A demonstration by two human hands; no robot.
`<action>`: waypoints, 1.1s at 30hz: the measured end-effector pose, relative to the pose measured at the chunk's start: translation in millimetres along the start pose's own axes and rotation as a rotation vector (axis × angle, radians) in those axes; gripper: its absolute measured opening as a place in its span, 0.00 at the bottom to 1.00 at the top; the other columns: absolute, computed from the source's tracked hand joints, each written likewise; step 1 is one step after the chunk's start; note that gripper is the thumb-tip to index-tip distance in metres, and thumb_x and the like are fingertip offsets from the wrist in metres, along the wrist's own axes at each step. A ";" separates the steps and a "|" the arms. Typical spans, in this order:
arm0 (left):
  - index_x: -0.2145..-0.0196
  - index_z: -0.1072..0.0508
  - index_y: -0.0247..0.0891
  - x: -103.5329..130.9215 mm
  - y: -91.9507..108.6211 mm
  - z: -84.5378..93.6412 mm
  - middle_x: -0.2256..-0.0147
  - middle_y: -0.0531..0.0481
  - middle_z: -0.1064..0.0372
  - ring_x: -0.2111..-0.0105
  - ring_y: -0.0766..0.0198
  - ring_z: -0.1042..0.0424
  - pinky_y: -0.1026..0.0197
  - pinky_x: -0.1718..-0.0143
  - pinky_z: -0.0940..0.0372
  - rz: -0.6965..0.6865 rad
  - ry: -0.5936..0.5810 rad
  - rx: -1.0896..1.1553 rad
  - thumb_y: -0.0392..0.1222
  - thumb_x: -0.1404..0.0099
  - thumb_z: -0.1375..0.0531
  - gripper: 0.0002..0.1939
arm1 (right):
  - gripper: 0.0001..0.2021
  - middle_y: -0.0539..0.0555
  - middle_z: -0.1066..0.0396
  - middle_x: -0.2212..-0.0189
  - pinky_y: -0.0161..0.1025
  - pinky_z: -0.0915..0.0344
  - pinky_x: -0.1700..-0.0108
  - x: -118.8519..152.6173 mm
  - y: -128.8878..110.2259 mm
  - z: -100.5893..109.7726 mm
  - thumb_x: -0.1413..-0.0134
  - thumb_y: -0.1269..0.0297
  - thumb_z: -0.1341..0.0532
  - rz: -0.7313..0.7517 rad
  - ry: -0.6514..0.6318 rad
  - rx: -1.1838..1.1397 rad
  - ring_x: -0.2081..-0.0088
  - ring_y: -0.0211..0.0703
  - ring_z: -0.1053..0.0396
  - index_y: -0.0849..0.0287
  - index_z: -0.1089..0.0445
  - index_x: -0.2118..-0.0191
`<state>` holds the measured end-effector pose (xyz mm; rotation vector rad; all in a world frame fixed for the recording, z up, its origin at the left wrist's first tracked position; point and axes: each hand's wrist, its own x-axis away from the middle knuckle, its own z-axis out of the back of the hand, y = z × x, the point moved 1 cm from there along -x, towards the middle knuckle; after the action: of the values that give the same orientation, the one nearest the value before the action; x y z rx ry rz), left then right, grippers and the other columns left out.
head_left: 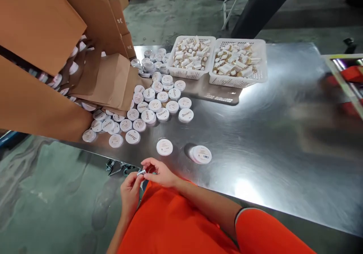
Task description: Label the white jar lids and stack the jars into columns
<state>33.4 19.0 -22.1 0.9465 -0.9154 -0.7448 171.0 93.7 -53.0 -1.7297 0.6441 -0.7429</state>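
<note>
In front of my body, just off the table's near edge, both my hands meet at a small pale grey-blue piece (141, 172) whose kind I cannot make out. My left hand (130, 193) pinches it from below with thumb and fingertips. The fingers of my right hand (161, 173) are curled closed on its other side. Nearest on the metal table (227, 133) are a single round white-lidded jar (164, 147) and, to its right, a short stack of round white jars (202, 154). Several more white jars (149, 116) with printed lids crowd the table to the left.
A large open cardboard box (42, 99) lies at the left, with jars among brown cardboard sheets (109, 80). Two white perforated baskets (238, 82) of small white-capped bottles (193, 53) stand at the back. A crate with red items (353, 74) is at the far right.
</note>
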 end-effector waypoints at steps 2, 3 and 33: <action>0.74 0.24 0.37 -0.1 -0.5 -0.2 0.73 0.49 0.26 0.71 0.61 0.29 0.63 0.66 0.35 -0.025 0.001 -0.024 0.54 0.44 0.38 0.16 | 0.14 0.48 0.30 0.69 0.38 0.33 0.62 1.7 -7.3 -12.8 0.50 0.57 0.36 -0.059 0.000 -0.131 0.68 0.37 0.31 0.59 0.32 0.61; 0.70 0.24 0.37 0.3 -1.0 -0.2 0.70 0.48 0.25 0.69 0.61 0.28 0.63 0.65 0.34 -0.027 0.006 -0.014 0.54 0.43 0.38 0.16 | 0.12 0.48 0.31 0.71 0.38 0.33 0.63 2.1 -10.0 -15.6 0.51 0.57 0.36 -0.074 0.020 -0.157 0.69 0.37 0.31 0.59 0.32 0.64; 0.76 0.27 0.37 11.3 -15.2 -8.8 0.74 0.49 0.26 0.71 0.59 0.26 0.61 0.66 0.32 0.096 -0.043 0.054 0.56 0.46 0.36 0.18 | 0.08 0.50 0.32 0.72 0.35 0.37 0.68 16.8 -14.4 -11.7 0.50 0.60 0.37 0.041 0.326 0.083 0.71 0.36 0.35 0.58 0.30 0.74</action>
<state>44.0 6.3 -34.9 0.9300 -1.0162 -0.6632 174.0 77.8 -34.0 -1.5281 0.8553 -1.0193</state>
